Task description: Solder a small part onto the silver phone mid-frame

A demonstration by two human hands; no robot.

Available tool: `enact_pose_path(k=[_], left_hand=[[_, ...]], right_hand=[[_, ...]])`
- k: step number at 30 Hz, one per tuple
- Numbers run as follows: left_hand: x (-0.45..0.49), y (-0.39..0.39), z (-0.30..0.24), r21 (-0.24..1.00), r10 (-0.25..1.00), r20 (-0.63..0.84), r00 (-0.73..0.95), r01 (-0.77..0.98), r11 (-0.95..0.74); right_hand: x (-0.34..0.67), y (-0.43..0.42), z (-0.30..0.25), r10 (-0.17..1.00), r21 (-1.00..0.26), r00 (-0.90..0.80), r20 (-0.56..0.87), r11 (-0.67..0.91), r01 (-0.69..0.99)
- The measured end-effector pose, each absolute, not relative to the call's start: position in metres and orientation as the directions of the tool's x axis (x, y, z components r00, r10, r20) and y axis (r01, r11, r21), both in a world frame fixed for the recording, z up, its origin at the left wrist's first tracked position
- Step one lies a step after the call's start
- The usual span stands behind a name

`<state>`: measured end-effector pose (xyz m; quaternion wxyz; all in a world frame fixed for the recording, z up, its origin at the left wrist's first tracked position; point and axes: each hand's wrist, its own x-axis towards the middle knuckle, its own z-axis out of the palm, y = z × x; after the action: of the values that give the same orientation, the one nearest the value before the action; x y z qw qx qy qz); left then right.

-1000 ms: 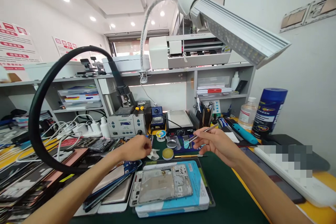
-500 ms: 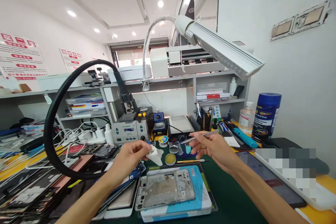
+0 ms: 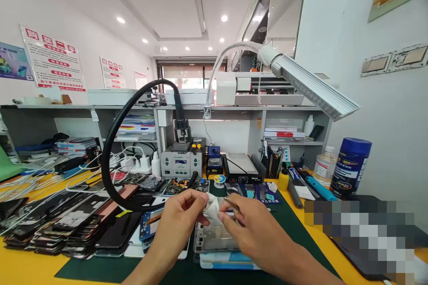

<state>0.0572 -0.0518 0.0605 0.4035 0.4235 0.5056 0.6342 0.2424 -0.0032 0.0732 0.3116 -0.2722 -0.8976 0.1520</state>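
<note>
Head view: a yellow table (image 3: 20, 269) carries a green mat (image 3: 302, 249), whose left front corner shows bare. Piled phones (image 3: 72, 220) spread from the table's left side to the mat's left edge. Toward the mat's front edge lies a blue and white box (image 3: 230, 260), partly hidden by the right arm, and on its top rests a phone frame (image 3: 212, 238), its far edge mostly covered by the hands. Above that far edge, the left hand (image 3: 182, 220) pinches the left side of a white tissue (image 3: 213, 210) between thumb and fingers. Opposite, the right hand (image 3: 252, 225) grasps tweezers (image 3: 233, 205), its thumb meeting the tissue's right side; whether it also grips the tissue, I cannot tell. The tissue thus sits between both sets of fingertips.
</note>
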Motion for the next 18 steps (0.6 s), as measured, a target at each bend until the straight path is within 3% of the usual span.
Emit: enact_pose_path(k=[4,8,10,11,12,15,16,18], left_hand=[[0.053,-0.061,0.051,0.951,0.932,0.058,-0.358,-0.263,-0.161],[0.044,-0.068,0.044,0.91,0.947,-0.027,-0.32,-0.4,-0.11],[0.041,-0.073,0.043,0.9,0.953,-0.045,-0.299,-0.426,-0.091],[0.04,-0.076,0.043,0.899,0.956,-0.046,-0.291,-0.429,-0.087],[0.038,-0.079,0.043,0.901,0.958,-0.043,-0.284,-0.425,-0.086],[0.037,-0.088,0.045,0.919,0.968,-0.018,-0.25,-0.385,-0.083],[0.037,-0.091,0.046,0.926,0.972,-0.004,-0.234,-0.368,-0.085],[0.036,-0.095,0.045,0.935,0.979,0.031,-0.201,-0.341,-0.099]], right_hand=[[0.232,-0.015,0.051,0.382,-0.222,-0.723,0.575,0.924,0.311],[0.233,-0.027,0.036,0.19,-0.028,-0.82,0.541,0.978,0.208],[0.237,-0.031,0.036,0.166,-0.004,-0.834,0.526,0.981,0.192],[0.238,-0.032,0.039,0.192,-0.029,-0.831,0.522,0.978,0.207],[0.239,-0.033,0.044,0.304,-0.118,-0.792,0.53,0.951,0.286],[0.237,-0.029,0.064,0.691,-0.504,-0.64,0.337,0.706,0.497],[0.235,-0.027,0.071,0.761,-0.596,-0.601,0.245,0.607,0.525],[0.229,-0.023,0.083,0.777,-0.756,-0.622,0.098,0.465,0.461]])
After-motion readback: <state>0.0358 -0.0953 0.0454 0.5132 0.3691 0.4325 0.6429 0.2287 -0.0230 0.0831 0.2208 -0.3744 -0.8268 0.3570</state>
